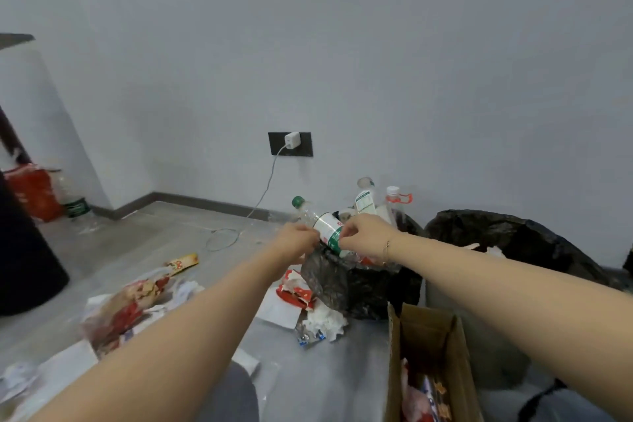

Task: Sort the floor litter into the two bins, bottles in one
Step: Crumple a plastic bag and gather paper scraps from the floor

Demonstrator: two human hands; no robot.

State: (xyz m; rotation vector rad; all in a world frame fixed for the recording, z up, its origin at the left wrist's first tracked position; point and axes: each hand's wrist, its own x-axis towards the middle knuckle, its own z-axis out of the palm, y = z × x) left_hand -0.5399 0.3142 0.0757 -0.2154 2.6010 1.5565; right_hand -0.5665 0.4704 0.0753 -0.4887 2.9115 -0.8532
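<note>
I held a clear bottle (323,228) with both hands, my left hand (297,241) and my right hand (363,233) each pinching it, just above the bottle bin (363,284), which was already almost full. The second bin (507,236) stood at 3 o'clock from it. Wrappers (133,301) and tissues (325,320) were not yet picked from the floor (137,250) at 7 o'clock, so I think much work was left.

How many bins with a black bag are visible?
2: one under both hands, full of bottles; one beside it on the right. Others may be out of view.
</note>
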